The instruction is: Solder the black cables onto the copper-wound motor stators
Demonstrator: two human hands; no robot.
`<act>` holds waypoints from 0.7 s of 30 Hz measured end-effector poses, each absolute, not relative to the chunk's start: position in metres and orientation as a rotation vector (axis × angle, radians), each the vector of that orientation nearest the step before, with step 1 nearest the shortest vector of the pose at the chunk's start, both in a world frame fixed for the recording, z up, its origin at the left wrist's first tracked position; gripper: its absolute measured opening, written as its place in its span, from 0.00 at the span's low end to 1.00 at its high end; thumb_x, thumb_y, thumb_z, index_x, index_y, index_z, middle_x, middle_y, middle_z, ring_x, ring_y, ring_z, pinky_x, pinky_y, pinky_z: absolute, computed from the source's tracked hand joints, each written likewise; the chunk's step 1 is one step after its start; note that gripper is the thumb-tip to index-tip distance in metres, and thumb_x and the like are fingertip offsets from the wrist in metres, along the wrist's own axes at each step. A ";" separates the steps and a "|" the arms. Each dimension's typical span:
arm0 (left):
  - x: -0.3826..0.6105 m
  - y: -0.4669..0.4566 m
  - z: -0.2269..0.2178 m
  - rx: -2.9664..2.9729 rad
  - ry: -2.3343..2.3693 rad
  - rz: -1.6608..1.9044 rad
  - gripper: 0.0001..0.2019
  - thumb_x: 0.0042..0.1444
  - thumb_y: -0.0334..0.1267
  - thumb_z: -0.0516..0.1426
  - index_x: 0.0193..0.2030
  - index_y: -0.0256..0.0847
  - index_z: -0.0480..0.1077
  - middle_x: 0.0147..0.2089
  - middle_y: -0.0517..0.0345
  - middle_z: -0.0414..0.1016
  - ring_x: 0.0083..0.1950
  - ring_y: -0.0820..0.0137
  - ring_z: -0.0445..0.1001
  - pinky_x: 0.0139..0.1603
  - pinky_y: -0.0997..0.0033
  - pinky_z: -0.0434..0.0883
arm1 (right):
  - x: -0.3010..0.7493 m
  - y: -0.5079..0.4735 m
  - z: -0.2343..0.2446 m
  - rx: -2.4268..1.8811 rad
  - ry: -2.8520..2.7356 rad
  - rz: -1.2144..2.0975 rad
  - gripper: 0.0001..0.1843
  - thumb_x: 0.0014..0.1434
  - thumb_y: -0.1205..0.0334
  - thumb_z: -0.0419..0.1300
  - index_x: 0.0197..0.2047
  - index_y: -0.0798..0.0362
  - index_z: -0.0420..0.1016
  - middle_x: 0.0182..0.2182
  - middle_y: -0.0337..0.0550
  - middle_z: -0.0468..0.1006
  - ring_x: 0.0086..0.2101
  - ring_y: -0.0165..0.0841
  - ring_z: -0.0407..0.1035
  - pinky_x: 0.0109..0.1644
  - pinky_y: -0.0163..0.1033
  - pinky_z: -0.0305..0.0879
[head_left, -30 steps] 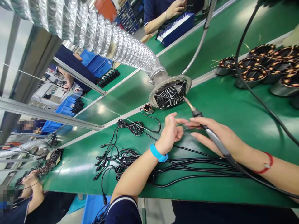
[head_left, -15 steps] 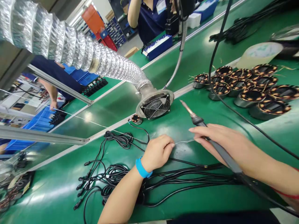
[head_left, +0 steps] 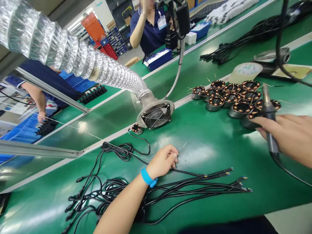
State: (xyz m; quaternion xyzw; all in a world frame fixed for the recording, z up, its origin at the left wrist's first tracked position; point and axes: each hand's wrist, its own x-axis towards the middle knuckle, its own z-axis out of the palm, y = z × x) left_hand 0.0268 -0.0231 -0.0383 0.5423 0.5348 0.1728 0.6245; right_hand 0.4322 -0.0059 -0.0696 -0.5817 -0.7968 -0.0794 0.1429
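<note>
My left hand (head_left: 162, 161) rests on the green belt (head_left: 207, 143) with its fingers curled in a pinch. A short thin silvery wire (head_left: 182, 146) sticks out from its fingertips. The hand lies over one lead of the black cable bundle (head_left: 195, 186), whose stripped ends point right. My right hand (head_left: 290, 136), at the right edge, is closed round a soldering iron (head_left: 268, 112). The iron's tip points up, in front of a cluster of copper-wound stators (head_left: 234, 94).
A fume fan (head_left: 157, 115) on a silver flexible duct (head_left: 73, 52) stands behind my left hand, with a single small stator (head_left: 136, 128) beside it. A tape roll (head_left: 246, 71) lies at the back right. A person (head_left: 148, 29) works across the line; another person's arm (head_left: 36, 94) is at left.
My right hand has swung the soldering iron right, away from my left hand and toward the stators, its tip now upright. My left hand stays on the cables.
</note>
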 end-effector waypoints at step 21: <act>0.038 -0.015 -0.020 0.951 1.399 0.561 0.08 0.65 0.29 0.59 0.33 0.37 0.68 0.27 0.68 0.65 0.30 0.78 0.60 0.37 0.74 0.59 | 0.274 -0.007 -0.063 -0.947 -2.377 0.156 0.25 0.78 0.44 0.47 0.57 0.54 0.73 0.35 0.49 0.79 0.31 0.41 0.74 0.34 0.45 0.70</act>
